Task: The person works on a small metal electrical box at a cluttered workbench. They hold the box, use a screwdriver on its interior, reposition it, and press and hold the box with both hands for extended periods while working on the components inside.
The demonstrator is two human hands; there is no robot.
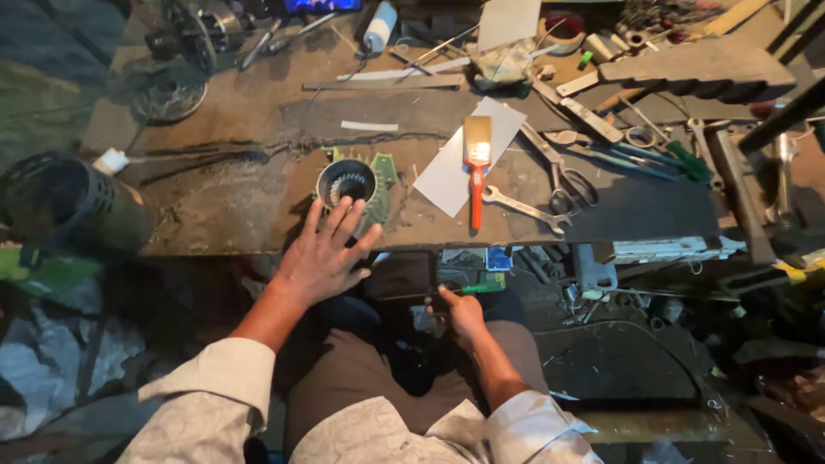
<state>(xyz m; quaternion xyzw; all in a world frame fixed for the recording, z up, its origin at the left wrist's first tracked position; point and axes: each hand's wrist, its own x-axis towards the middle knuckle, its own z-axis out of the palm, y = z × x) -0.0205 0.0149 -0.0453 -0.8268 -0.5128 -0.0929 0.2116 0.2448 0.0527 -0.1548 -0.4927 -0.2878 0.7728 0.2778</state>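
Left hand (322, 258): your fingers spread, reaching to steady the motor stator (346, 182) on the surface (223, 198).
Right hand (464, 316): your fingers curled below the surface edge; what they hold cannot be told.

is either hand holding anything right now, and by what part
Nothing is clearly held. The left hand is spread open, fingertips reaching the round dark metal motor stator. The right hand hangs below the bench edge; whether it grips something cannot be told.

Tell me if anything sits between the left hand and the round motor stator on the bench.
Nothing visible does. The left hand reaches with spread fingers, its fingertips right at the near rim of the round stator, with no tool between them.
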